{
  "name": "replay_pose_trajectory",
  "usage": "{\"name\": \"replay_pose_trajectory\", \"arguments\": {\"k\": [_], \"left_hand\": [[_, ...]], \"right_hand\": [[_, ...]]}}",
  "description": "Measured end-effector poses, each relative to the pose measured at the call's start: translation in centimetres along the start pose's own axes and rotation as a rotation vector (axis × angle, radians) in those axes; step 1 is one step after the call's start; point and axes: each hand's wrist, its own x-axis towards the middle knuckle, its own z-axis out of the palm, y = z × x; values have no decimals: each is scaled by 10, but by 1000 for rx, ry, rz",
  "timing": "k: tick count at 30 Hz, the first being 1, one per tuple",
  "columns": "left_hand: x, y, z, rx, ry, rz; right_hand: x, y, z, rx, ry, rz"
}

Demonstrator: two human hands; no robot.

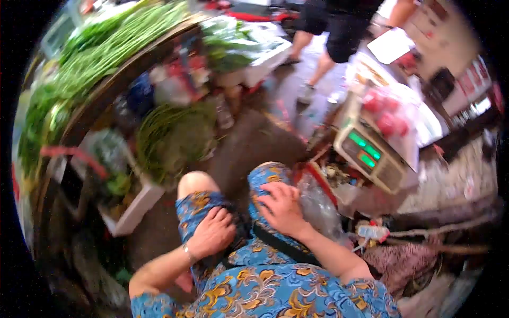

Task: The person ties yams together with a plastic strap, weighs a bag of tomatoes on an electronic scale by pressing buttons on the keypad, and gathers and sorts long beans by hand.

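Observation:
My left hand [213,233], with a bracelet at the wrist, rests on my left thigh, its fingers draped loosely over the blue patterned trousers [193,208]. On the right knee lies my right hand [281,208], fingers spread and holding nothing. A dark strap [278,243] crosses my lap below it. Nearest to the right hand is a clear plastic bag [321,214]. Beyond that stands a scale [377,153] with green lit digits and red things in plastic on top.
Long green vegetables [122,45] cover a stand on the left. Below are a coil of green stems [167,135] and a white foam box [135,209]. A person in dark shorts [339,32] stands ahead. A power strip [373,231] with cords lies at right.

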Motion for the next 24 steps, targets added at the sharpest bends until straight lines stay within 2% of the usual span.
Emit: {"name": "replay_pose_trajectory", "arguments": {"k": [1, 5, 14, 24], "left_hand": [[1, -1, 1, 24, 187, 51], [4, 5, 2, 98, 229, 59], [7, 7, 1, 92, 147, 37], [8, 9, -4, 89, 156, 47]], "right_hand": [[-1, 2, 1, -1, 18, 2], [-4, 2, -1, 12, 38, -3], [-7, 3, -2, 27, 53, -8], [-7, 2, -4, 54, 50, -5]]}}
